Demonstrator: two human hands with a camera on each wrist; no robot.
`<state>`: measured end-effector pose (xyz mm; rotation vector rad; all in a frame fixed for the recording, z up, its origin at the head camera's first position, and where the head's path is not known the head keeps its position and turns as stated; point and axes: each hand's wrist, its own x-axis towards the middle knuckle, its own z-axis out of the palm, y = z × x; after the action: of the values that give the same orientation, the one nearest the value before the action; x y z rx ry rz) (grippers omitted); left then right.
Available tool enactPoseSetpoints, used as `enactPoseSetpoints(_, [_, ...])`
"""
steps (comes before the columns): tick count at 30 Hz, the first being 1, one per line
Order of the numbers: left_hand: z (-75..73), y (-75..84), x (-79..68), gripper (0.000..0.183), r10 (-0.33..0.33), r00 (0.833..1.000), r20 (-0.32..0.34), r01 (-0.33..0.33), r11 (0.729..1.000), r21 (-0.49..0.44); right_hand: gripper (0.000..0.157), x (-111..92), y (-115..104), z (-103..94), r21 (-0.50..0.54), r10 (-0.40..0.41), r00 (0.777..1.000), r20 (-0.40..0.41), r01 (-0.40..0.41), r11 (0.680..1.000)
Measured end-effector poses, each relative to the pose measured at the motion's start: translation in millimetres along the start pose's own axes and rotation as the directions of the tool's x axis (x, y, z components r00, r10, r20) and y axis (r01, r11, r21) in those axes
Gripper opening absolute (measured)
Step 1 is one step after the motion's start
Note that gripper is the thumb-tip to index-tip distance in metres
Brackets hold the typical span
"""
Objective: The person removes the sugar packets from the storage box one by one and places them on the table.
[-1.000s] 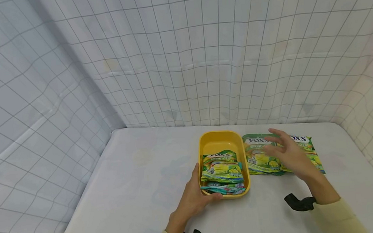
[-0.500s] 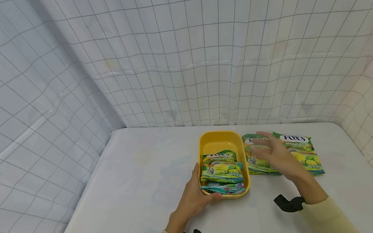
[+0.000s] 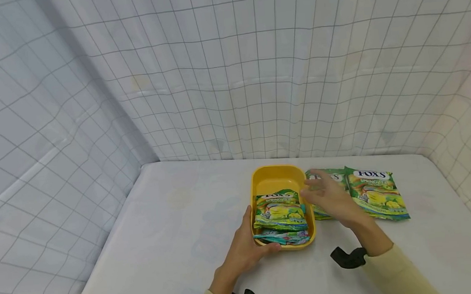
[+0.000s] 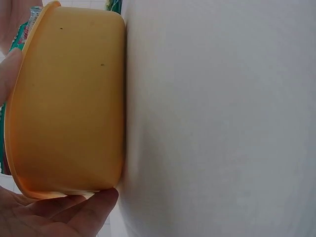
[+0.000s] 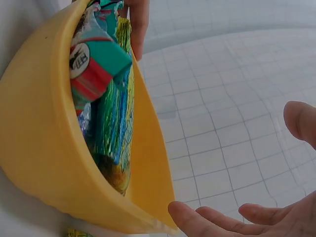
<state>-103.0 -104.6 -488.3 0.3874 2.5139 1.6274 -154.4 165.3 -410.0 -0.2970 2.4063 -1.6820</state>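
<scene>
Left hand [image 3: 243, 248] is curled round a yellow tub [image 3: 277, 178] near the white desk [image 3: 190, 206]'s far edge; right hand [image 3: 333, 201] is spread beside it. Gridded cloth [image 3: 254, 71] is hung behind. Red-green packet [image 5: 94, 74] is shown by right wrist view.

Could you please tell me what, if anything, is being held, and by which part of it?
The left hand holds the yellow tub by its near left corner; the right hand grips nothing.

left fingers [image 4: 96, 212]: bent, gripping | right fingers [image 5: 188, 219]: extended, unclenched | forearms [image 3: 373, 235]: angled inward
</scene>
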Motion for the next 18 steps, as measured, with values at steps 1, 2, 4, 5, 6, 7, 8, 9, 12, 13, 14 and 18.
enactPoseSetpoints(1, [-0.1, 0.1, 0.1, 0.123, -0.001, 1.000, 0.000, 0.001, 1.000, 0.002, 0.081, 1, -1, 1.9, 0.004, 0.004, 1.000, 0.006, -0.004, 1.000])
enactPoseSetpoints(2, [-0.3, 0.2, 0.2, 0.123, -0.002, 1.000, 0.000, 0.002, 1.000, 0.004, 0.082, 2, -1, 3.9, 0.003, 0.007, 1.000, 0.010, -0.007, 1.000])
enactPoseSetpoints(4, [-0.4, 0.0, 0.3, 0.123, -0.003, 1.000, 0.001, 0.003, 1.000, 0.006, 0.084, 3, -1, 8.0, 0.023, 0.006, 1.000, 0.024, -0.006, 1.000])
enactPoseSetpoints(5, [-0.4, 0.2, 0.3, 0.123, -0.005, 1.000, 0.003, 0.005, 1.000, 0.004, 0.086, 4, -1, 10.1, 0.022, 0.008, 1.000, 0.028, -0.009, 1.000])
enactPoseSetpoints(6, [-0.4, -0.1, 0.4, 0.123, -0.006, 1.000, 0.004, 0.006, 1.000, 0.008, 0.087, 5, -1, 11.9, 0.026, 0.008, 0.999, 0.033, -0.009, 1.000])
enactPoseSetpoints(7, [-0.4, -0.1, 0.4, 0.123, -0.007, 1.000, 0.005, 0.007, 1.000, 0.006, 0.088, 6, -1, 13.9, 0.028, 0.008, 0.999, 0.039, -0.009, 1.000])
enactPoseSetpoints(8, [-0.3, -0.2, 0.4, 0.123, -0.008, 1.000, 0.007, 0.008, 1.000, 0.004, 0.087, 7, 0, 15.6, 0.031, 0.009, 0.999, 0.042, -0.010, 0.999])
enactPoseSetpoints(9, [-0.3, -0.2, 0.4, 0.123, -0.008, 1.000, 0.008, 0.008, 1.000, 0.001, 0.087, 8, 0, 17.3, 0.038, 0.012, 0.999, 0.047, -0.014, 0.999])
enactPoseSetpoints(12, [-0.1, -0.1, 0.3, 0.123, -0.004, 1.000, 0.008, 0.004, 1.000, -0.008, 0.087, 10, 1, 21.5, 0.050, 0.025, 0.998, 0.056, -0.028, 0.998])
enactPoseSetpoints(13, [0.0, 0.0, 0.3, 0.123, -0.002, 1.000, 0.009, 0.002, 1.000, -0.014, 0.088, 10, 1, 22.7, 0.056, 0.028, 0.998, 0.061, -0.032, 0.998])
enactPoseSetpoints(14, [0.0, 0.0, 0.2, 0.123, -0.002, 1.000, 0.008, 0.002, 1.000, -0.014, 0.089, 11, 1, 23.6, 0.061, 0.034, 0.997, 0.064, -0.038, 0.997])
enactPoseSetpoints(18, [-0.1, -1.7, 0.2, 0.123, -0.001, 1.000, 0.006, 0.001, 1.000, -0.012, 0.093, 12, 3, 28.5, 0.082, 0.056, 0.996, 0.076, -0.062, 0.995])
